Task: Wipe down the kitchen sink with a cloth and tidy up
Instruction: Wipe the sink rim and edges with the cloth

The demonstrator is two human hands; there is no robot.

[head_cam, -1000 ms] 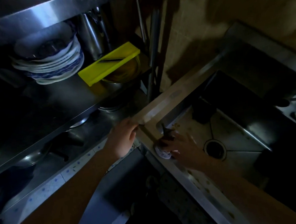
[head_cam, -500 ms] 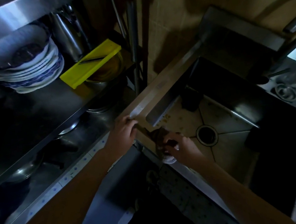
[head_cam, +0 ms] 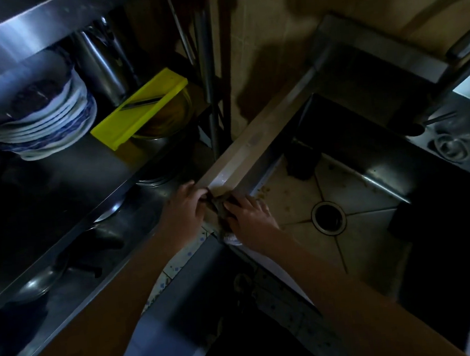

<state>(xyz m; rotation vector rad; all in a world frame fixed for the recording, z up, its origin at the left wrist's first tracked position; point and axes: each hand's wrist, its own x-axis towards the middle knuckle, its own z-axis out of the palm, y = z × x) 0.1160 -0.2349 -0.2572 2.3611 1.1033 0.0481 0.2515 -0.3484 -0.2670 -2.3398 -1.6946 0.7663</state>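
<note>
Head view, and the light is dim. I see both hands meeting at the near-left corner of the sink (head_cam: 361, 231). The right hand (head_cam: 251, 216) lies over the dark cloth (head_cam: 219, 207), fingers bent and close together, clamping it onto the steel rim (head_cam: 243, 159). A pale end of the cloth shows under the heel of that palm.

The left hand (head_cam: 186, 204) sits just left of the right fingertips. Its fingers are curled, with the tips touching the cloth's end at the rim's outer edge. I cannot tell in this gloom whether they pinch it.

To the right of the right knuckles the basin floor is speckled with crumbs, and the drain (head_cam: 328, 218) lies beyond them. Past the right fingertips a dark object (head_cam: 303, 162) stands against the basin wall.

Well beyond the left fingers, on the shelf, a yellow slicer (head_cam: 139, 108) rests across a metal bowl (head_cam: 164, 127), with a stack of plates (head_cam: 38, 111) to its left. The faucet (head_cam: 449, 80) is far off to the right.
</note>
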